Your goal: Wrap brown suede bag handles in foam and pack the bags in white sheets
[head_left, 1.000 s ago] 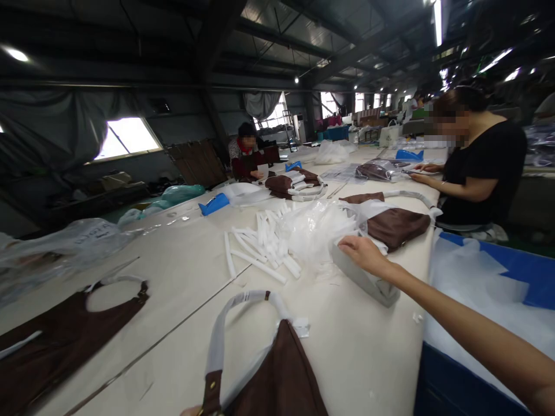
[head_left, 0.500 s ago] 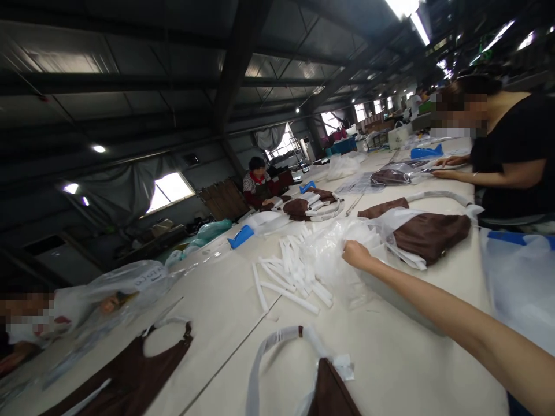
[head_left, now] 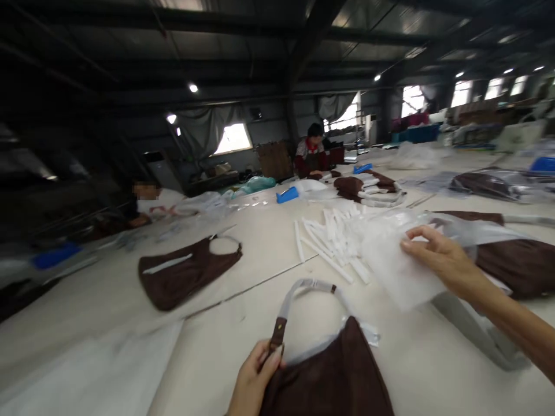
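My left hand (head_left: 254, 375) grips a dark brown handbag (head_left: 338, 384) at the base of its handle, near the lower edge of the view. The handle (head_left: 287, 297) arches up from it, covered in pale wrapping. On the right, my right hand (head_left: 451, 263) pinches a thin, translucent white plastic sheet (head_left: 396, 280) between thumb and fingers. That sheet hangs over a heap of similar clear plastic on the table. Just left of the heap lie several loose white strips (head_left: 329, 240).
Another brown bag (head_left: 186, 271) lies to the left on the white table (head_left: 243, 323); a partly covered one (head_left: 520, 266) is at the right. Wrapped brown bags and a blue holder (head_left: 287, 195) stand farther back. A person (head_left: 311, 153) is at the far side, another at left.
The view has swung right and levelled. My left hand has come into sight, holding the handbag. My right hand has drawn the white sheet out over the heap's front.
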`<action>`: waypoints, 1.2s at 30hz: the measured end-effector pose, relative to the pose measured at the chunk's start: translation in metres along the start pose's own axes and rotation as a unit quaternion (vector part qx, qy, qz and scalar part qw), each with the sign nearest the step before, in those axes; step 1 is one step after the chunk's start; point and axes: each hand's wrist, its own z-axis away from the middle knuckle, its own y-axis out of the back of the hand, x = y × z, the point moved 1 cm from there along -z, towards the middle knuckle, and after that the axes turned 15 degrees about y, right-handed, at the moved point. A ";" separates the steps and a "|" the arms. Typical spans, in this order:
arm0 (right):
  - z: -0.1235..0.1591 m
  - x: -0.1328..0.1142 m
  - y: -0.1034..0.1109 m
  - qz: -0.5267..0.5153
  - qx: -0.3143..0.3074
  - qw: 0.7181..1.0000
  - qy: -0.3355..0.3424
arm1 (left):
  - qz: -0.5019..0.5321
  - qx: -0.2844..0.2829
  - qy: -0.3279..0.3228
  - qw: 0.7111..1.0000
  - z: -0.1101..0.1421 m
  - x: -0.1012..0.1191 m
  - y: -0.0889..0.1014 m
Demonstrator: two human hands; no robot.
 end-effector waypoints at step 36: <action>0.114 0.064 -0.224 -0.263 -0.144 0.919 -0.256 | 0.217 -0.030 -0.062 0.974 0.004 -0.002 -0.011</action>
